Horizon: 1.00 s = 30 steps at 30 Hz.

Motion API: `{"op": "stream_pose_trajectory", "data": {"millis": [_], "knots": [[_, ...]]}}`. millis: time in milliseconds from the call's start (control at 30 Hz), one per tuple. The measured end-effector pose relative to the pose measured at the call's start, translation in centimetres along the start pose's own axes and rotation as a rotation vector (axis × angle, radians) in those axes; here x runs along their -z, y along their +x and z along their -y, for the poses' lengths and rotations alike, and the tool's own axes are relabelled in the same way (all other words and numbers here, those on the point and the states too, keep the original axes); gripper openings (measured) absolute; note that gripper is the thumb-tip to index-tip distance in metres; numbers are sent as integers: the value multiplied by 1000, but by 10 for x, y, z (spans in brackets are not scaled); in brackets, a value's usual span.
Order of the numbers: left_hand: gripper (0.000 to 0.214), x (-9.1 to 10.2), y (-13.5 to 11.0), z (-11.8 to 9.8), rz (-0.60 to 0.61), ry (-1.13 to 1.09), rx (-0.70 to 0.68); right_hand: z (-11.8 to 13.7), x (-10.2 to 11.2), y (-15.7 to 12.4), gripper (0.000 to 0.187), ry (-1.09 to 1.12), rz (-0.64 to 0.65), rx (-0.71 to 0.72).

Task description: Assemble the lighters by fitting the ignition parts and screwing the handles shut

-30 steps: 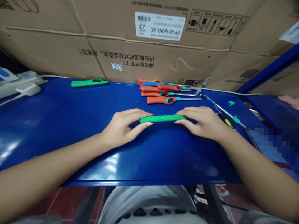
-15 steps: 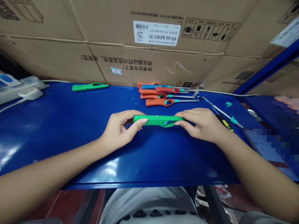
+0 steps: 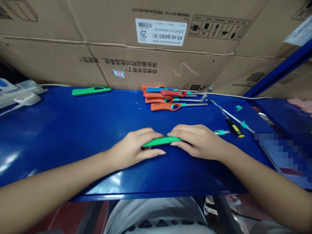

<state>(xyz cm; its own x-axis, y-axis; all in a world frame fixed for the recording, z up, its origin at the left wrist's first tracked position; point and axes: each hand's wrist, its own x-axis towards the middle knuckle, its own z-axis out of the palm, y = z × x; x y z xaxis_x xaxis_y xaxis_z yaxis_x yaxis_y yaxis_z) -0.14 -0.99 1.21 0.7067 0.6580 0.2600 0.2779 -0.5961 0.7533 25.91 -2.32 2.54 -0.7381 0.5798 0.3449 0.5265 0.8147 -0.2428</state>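
Between my two hands is a green lighter handle (image 3: 161,141), held low over the table with its narrow edge turned up. The fingers and thumb of my left hand (image 3: 134,146) close around its left end. My right hand (image 3: 200,141) pinches the right end and covers it. A metal tip with a teal collar (image 3: 221,132) shows just beyond my right hand; I cannot tell how far it reaches behind the hand. Another green lighter handle (image 3: 91,91) lies at the back left, without a visible metal tube.
Several orange gas lighters (image 3: 162,107) and a blue one (image 3: 156,90) are piled against the cardboard box (image 3: 122,48). On the right lie a black and yellow screwdriver (image 3: 234,127), a metal rod with a teal piece (image 3: 235,118) and a teal scrap (image 3: 239,107).
Both hands have come down towards me and closer together with the green lighter handle, which has turned so its trigger opening is out of sight. The metal tip beside my right hand now shows.
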Motion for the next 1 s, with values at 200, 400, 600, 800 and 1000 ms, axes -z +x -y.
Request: {"op": "stream_pose_trajectory", "data": {"millis": [200,400,600,800,1000], "knots": [[20,-1,-6,-3,25,200,-211,7,-4,0,19,170,-32,-14],[22,2,-3,5,-62,413,-197,3,9,4,26,-171,104,-144],[21,8,1,12,-55,414,-182,-10,12,1,29,-296,228,-172],[23,17,11,25,-79,347,-133,-23,16,0,27,-347,138,-203],[28,21,15,35,-215,301,-42,-46,34,-10,36,-657,96,-364]]}}
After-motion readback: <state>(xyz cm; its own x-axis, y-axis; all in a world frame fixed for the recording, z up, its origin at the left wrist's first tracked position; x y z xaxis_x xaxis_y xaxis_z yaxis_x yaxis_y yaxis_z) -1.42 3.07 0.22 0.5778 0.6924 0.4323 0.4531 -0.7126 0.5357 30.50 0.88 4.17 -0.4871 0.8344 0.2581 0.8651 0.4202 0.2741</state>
